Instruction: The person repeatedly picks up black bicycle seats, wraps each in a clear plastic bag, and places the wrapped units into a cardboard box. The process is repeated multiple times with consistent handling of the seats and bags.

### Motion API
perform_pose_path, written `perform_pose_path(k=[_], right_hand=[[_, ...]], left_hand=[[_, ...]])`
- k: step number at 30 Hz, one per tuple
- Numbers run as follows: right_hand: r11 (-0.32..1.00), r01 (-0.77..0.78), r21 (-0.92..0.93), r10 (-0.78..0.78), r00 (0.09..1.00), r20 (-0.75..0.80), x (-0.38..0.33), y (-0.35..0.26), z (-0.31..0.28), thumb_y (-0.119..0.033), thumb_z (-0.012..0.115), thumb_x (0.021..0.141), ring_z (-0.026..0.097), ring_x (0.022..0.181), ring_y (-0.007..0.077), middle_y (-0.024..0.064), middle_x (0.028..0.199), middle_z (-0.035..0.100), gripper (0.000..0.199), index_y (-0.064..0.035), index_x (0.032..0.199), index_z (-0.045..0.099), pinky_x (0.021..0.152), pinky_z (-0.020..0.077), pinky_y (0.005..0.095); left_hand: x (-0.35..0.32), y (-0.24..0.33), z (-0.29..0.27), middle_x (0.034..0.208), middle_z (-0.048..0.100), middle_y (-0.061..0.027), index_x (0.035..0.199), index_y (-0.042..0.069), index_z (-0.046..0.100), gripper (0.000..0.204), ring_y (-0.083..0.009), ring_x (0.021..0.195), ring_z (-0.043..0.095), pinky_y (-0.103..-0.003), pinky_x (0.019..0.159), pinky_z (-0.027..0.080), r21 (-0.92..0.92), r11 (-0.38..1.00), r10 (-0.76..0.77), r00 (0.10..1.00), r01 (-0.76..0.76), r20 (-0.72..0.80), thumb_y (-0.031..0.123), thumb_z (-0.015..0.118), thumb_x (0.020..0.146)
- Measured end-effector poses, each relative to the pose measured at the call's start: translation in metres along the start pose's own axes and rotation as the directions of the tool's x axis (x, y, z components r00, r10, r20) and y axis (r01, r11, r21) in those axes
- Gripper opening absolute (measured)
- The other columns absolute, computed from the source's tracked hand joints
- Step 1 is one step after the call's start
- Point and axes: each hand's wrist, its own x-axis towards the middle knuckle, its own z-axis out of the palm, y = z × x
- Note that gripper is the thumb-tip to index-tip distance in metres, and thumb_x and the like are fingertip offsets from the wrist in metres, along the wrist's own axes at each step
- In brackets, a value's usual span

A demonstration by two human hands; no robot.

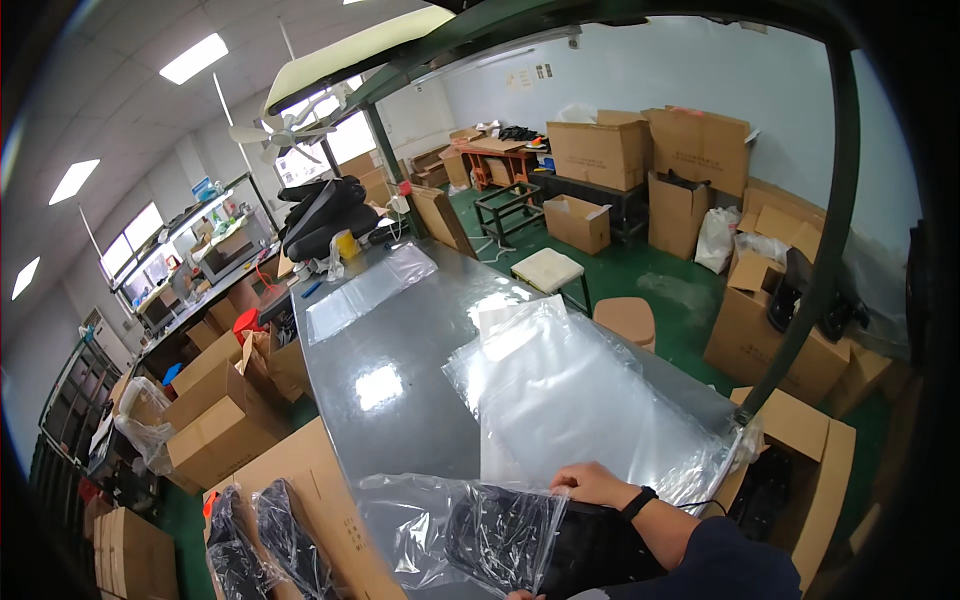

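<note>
Black item [605, 545], at lower centre of the frame, lies partly inside a clear bag [415, 520]; bagging appears partway done, the item's right portion left uncovered; right hand [592, 485] pinches the bag's edge; left hand [524, 595], mostly cropped, shows no discernible grip.

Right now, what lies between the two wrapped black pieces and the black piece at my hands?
The head view shows cardboard next to the wrapped pieces, then the empty end of the clear bag partly covering the black piece.
</note>
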Motion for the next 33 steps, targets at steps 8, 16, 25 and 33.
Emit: perform_pose_path(k=[8, 16, 25, 33], right_hand=[[0.975, 0.105, -0.196, -0.140, 0.974, -0.177, -0.072, -0.015, -0.042, -0.023, 0.067, 0.082, 0.065, 0.076, 0.0203, 0.0068, 0.084, 0.068, 0.019, -0.0141, 0.098, 0.071, 0.068, 0.0513, 0.0284], [0.776, -0.629, -0.041, 0.581, 0.738, -0.343, -0.292, 0.076, -0.130, -0.039, 0.067, 0.082, 0.066, 0.082, 0.0227, 0.0122, 0.091, 0.070, 0.041, -0.0014, 0.100, 0.068, 0.074, 0.0516, 0.0309], [-0.243, -0.344, 0.907, 0.766, 0.505, 0.396, -0.450, 0.096, -0.060, -0.036, 0.060, 0.090, 0.043, 0.126, 0.0318, 0.0145, 0.133, 0.051, 0.055, -0.0061, 0.133, 0.045, 0.101, 0.0324, 0.0573], [0.331, -0.707, 0.625, 0.649, 0.651, 0.393, -0.396, 0.049, -0.050, -0.005, 0.074, 0.075, 0.055, 0.104, 0.0176, 0.0021, 0.116, 0.061, 0.052, -0.0070, 0.123, 0.056, 0.086, 0.0466, 0.0358]], left_hand=[[0.009, 0.018, 0.010, 0.078, 0.051, -0.0140, 0.078, 0.007, 0.053, 0.017, -0.0360, 0.070, 0.052, -0.043, 0.061, 0.043, 0.432, 0.839, 0.382, 0.923, -0.329, -0.039, 0.018, 0.064, 0.085], [0.013, 0.016, 0.013, 0.077, 0.051, -0.0181, 0.076, 0.004, 0.049, 0.025, -0.0393, 0.073, 0.051, -0.046, 0.063, 0.041, 0.416, 0.856, 0.318, 0.947, -0.306, 0.042, 0.022, 0.058, 0.089], [0.009, 0.024, 0.016, 0.089, 0.060, -0.0182, 0.099, 0.005, 0.059, 0.017, -0.0385, 0.082, 0.057, -0.045, 0.071, 0.046, 0.528, 0.725, 0.453, 0.883, -0.443, 0.119, 0.020, 0.053, 0.092], [0.047, 0.046, 0.018, 0.071, 0.056, -0.0072, 0.081, 0.005, 0.061, 0.010, -0.0216, 0.064, 0.057, -0.030, 0.057, 0.045, 0.432, 0.651, 0.667, 0.742, -0.624, 0.067, 0.012, 0.060, 0.088]])
